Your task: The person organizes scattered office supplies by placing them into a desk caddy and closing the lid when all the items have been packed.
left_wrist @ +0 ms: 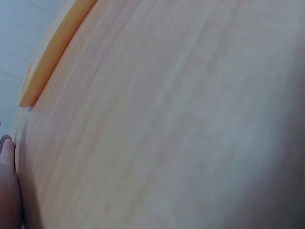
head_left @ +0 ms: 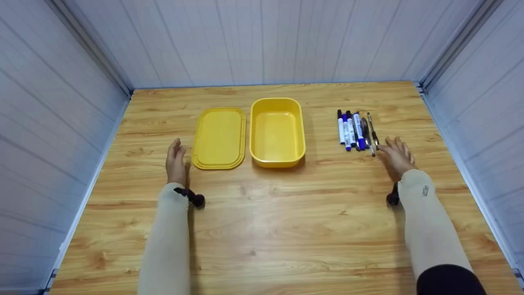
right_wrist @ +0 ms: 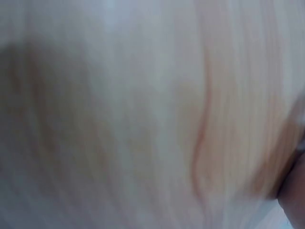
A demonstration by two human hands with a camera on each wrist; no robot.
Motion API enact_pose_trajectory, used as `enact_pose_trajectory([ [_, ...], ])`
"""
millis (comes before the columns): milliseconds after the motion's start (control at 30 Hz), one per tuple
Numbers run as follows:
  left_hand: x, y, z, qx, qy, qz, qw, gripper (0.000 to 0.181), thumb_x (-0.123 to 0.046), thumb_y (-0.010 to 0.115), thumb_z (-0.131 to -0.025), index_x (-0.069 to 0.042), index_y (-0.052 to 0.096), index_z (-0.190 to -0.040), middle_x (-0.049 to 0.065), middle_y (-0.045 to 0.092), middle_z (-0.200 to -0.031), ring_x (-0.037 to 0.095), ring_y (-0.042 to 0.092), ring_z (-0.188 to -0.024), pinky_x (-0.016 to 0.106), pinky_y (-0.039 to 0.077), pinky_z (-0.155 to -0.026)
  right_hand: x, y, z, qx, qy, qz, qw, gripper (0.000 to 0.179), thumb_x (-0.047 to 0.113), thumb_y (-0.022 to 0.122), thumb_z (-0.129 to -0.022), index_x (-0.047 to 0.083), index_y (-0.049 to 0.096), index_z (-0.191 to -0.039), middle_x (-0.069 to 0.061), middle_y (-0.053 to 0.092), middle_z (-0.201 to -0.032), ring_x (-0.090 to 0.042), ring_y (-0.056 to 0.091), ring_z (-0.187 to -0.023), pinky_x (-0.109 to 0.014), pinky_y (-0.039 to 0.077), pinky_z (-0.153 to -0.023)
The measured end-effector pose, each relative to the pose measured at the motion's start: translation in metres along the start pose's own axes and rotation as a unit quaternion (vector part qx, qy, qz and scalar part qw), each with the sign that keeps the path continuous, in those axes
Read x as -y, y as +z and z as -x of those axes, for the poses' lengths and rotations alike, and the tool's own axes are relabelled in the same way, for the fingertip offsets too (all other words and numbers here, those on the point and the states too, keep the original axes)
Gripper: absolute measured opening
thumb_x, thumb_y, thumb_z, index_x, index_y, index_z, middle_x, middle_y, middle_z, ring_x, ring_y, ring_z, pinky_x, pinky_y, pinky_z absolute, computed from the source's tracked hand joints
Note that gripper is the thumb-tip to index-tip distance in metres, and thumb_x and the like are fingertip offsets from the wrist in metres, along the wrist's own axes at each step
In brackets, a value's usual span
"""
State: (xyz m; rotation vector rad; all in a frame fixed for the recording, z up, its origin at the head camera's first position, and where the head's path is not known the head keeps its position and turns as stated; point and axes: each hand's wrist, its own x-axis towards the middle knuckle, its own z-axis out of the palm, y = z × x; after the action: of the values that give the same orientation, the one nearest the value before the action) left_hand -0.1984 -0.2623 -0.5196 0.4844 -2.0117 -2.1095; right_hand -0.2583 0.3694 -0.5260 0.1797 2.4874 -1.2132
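My left hand rests on its edge on the table, fingers held fairly straight, just left of a flat yellow lid. Nothing is in it. Over on the right, my right hand reaches beside a group of pens and markers, its fingers loosely bent and its thumb tip right at the lower end of the outermost pen. White markers with black or blue caps, such as one marker, lie side by side there. Only a bit of the right hand shows in the right wrist view.
An uncovered yellow box stands between the lid and the pens, close to the lid's right side. White panel walls enclose the wooden table at the back and both sides.
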Motion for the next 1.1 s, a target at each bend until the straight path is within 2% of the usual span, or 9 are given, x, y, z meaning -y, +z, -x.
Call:
enact_pose_trajectory([
  [167, -0.010, 0.000, 0.001, 0.018, -0.036, -0.032, 0.9987, 0.054, -0.028, 0.044, -0.094, -0.014, 0.025, -0.143, 0.006, 0.022, -0.145, 0.016, 0.020, -0.131, 0.035, 0.017, -0.104, 0.004, -0.002, 0.001, 0.006, -0.002, 0.011, 0.9999, 0.079, 0.058, 0.032, -0.089, 0.014, -0.002, -0.145, -0.008, -0.026, -0.143, -0.028, -0.031, -0.125, -0.052, -0.026, -0.090],
  [300, -0.021, 0.003, -0.002, 0.039, -0.046, -0.095, 0.9937, 0.053, -0.024, 0.044, -0.094, -0.012, 0.025, -0.143, 0.012, 0.023, -0.144, 0.021, 0.021, -0.130, 0.037, 0.018, -0.104, 0.015, -0.007, 0.002, 0.005, 0.000, -0.001, 1.0000, 0.078, 0.057, 0.030, -0.091, 0.010, -0.001, -0.145, -0.014, -0.017, -0.146, -0.036, -0.022, -0.128, -0.057, -0.014, -0.096],
  [467, -0.026, 0.004, -0.014, 0.059, -0.045, -0.202, 0.9767, 0.053, -0.030, 0.047, -0.093, -0.016, 0.029, -0.141, 0.009, 0.022, -0.143, 0.023, 0.026, -0.129, 0.037, 0.025, -0.101, 0.036, -0.012, 0.005, 0.015, 0.016, -0.056, 0.9982, 0.086, 0.064, 0.031, -0.086, 0.010, -0.005, -0.144, -0.015, -0.009, -0.147, -0.039, -0.008, -0.131, -0.056, 0.002, -0.101],
  [567, -0.028, 0.002, -0.023, 0.061, -0.012, -0.302, 0.9513, 0.055, -0.040, 0.046, -0.091, -0.019, 0.031, -0.140, 0.009, 0.023, -0.143, 0.027, 0.028, -0.127, 0.040, 0.029, -0.098, 0.049, -0.015, 0.006, 0.010, 0.015, -0.051, 0.9985, 0.092, 0.068, 0.031, -0.083, 0.009, -0.005, -0.144, -0.015, -0.008, -0.148, -0.039, -0.003, -0.131, -0.056, 0.006, -0.101],
  [700, -0.039, 0.006, -0.033, 0.044, 0.062, -0.442, 0.8936, 0.056, -0.047, 0.043, -0.091, -0.018, 0.034, -0.139, 0.010, 0.029, -0.140, 0.032, 0.027, -0.125, 0.046, 0.025, -0.098, 0.060, -0.016, 0.005, -0.012, 0.013, -0.028, 0.9994, 0.095, 0.070, 0.031, -0.082, 0.008, -0.002, -0.144, -0.018, -0.005, -0.147, -0.041, 0.001, -0.131, -0.056, 0.009, -0.100],
  [800, -0.044, 0.014, -0.038, 0.028, 0.099, -0.498, 0.8610, 0.059, -0.050, 0.041, -0.090, -0.018, 0.035, -0.139, 0.010, 0.030, -0.140, 0.033, 0.025, -0.126, 0.049, 0.021, -0.100, 0.063, -0.013, 0.003, -0.029, 0.013, -0.016, 0.9994, 0.093, 0.068, 0.032, -0.082, 0.008, -0.001, -0.145, -0.019, -0.005, -0.147, -0.042, 0.001, -0.130, -0.056, 0.009, -0.100],
  [967, -0.048, 0.032, -0.041, 0.013, 0.148, -0.552, 0.8206, 0.066, -0.059, 0.034, -0.088, -0.018, 0.032, -0.141, 0.012, 0.026, -0.141, 0.031, 0.021, -0.129, 0.048, 0.014, -0.102, 0.070, -0.005, -0.002, -0.084, -0.013, 0.039, 0.9956, 0.086, 0.065, 0.030, -0.085, 0.007, 0.006, -0.145, -0.022, 0.003, -0.146, -0.043, 0.002, -0.130, -0.055, 0.006, -0.101],
  [1000, -0.048, 0.036, -0.041, 0.013, 0.154, -0.559, 0.8146, 0.067, -0.060, 0.033, -0.088, -0.019, 0.030, -0.141, 0.012, 0.024, -0.142, 0.031, 0.019, -0.130, 0.048, 0.013, -0.103, 0.072, -0.004, -0.004, -0.095, -0.020, 0.048, 0.9941, 0.086, 0.065, 0.030, -0.085, 0.007, 0.008, -0.145, -0.021, 0.005, -0.146, -0.042, 0.002, -0.130, -0.055, 0.005, -0.101],
  [1100, -0.049, 0.048, -0.042, 0.015, 0.159, -0.571, 0.8051, 0.070, -0.064, 0.029, -0.087, -0.021, 0.026, -0.143, 0.012, 0.018, -0.144, 0.030, 0.012, -0.132, 0.049, 0.008, -0.104, 0.080, 0.002, -0.007, -0.113, -0.039, 0.063, 0.9908, 0.083, 0.063, 0.031, -0.086, 0.008, 0.009, -0.145, -0.020, 0.005, -0.147, -0.042, 0.000, -0.131, -0.055, 0.001, -0.101],
])
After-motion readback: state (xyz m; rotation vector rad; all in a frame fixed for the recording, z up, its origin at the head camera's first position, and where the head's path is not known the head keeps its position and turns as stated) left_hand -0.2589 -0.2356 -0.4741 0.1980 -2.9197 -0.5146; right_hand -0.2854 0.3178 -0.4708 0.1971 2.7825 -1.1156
